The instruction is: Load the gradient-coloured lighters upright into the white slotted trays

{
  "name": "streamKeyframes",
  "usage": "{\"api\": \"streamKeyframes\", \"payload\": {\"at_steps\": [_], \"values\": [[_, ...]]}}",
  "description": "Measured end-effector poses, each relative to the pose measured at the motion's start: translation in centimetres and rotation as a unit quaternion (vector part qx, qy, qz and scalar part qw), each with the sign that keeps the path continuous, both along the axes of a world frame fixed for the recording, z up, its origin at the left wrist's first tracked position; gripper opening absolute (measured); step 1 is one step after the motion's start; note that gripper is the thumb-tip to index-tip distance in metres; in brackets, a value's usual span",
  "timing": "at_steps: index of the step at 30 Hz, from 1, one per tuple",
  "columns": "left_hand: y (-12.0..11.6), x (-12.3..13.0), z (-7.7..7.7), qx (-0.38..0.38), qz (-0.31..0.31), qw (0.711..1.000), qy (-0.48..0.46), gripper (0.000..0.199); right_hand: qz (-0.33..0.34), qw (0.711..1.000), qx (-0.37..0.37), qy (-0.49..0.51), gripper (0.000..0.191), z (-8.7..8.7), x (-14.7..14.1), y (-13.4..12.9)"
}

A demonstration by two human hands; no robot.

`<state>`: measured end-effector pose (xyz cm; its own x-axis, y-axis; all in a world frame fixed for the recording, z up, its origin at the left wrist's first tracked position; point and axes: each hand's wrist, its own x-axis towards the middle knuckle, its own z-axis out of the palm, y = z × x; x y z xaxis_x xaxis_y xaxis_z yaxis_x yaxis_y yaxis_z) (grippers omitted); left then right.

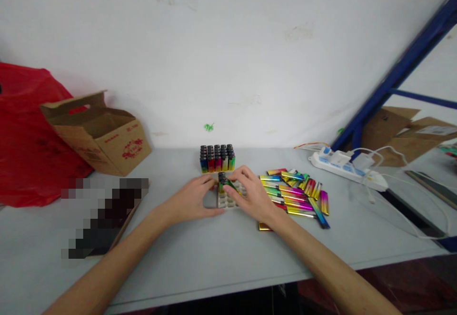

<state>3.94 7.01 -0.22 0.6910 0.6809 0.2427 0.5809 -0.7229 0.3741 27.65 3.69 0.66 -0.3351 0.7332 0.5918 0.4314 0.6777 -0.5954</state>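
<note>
Grey tabletop (221, 253) underneath, both forearms stretched forward across it. Left hand (191, 199) curled, fingertips against the left edge of a small white tray (226, 201), thumb flat on the table. Right hand (252, 193) arched over the tray's right side, fingers bent and pinched on a dark green lighter (225, 184) leaning at the tray's far end; exact grip partly hidden by the knuckles. Just right of the right-hand fingers, a loose heap of lighters (296, 193) in shiny pink, yellow, green and blue, lying flat; one gold lighter (264, 227) peeking out beneath the right wrist. Well left of the left-hand fingers, a blurred dark patch (103, 215). Beyond the fingertips, a full block of upright lighters (217, 157) with black tops. Farther right, a white power strip (348, 167) with cables. Far left, an open cardboard box (103, 136) before a red plastic bag (24, 138), all against a white wall (228, 43).
</note>
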Motion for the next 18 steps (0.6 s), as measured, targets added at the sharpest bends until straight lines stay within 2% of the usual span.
{"api": "streamKeyframes", "payload": {"at_steps": [3, 8, 11, 14, 18], "values": [[0.0, 0.0, 0.0, -0.003, -0.003, 1.0, 0.004, 0.048, 0.0, 1.0, 0.011, -0.018, 0.024, 0.0, 0.0, -0.1], [0.1, -0.1, -0.3, -0.009, -0.006, 1.0, 0.005, 0.046, -0.001, 0.997, -0.044, -0.059, 0.016, -0.5, 0.2, 0.0], [0.2, -0.2, -0.4, -0.005, -0.003, 1.0, 0.006, 0.047, -0.006, 0.986, -0.056, -0.155, 0.019, -0.4, 0.7, 0.3], [0.1, -0.2, -0.4, -0.003, 0.003, 1.0, 0.012, 0.048, -0.018, 0.971, -0.029, -0.237, 0.024, -0.2, 1.0, 0.5], [0.1, -0.1, -0.3, 0.002, 0.005, 1.0, 0.008, 0.047, -0.046, 0.961, 0.006, -0.273, 0.035, -0.1, 1.0, 1.1]]}}
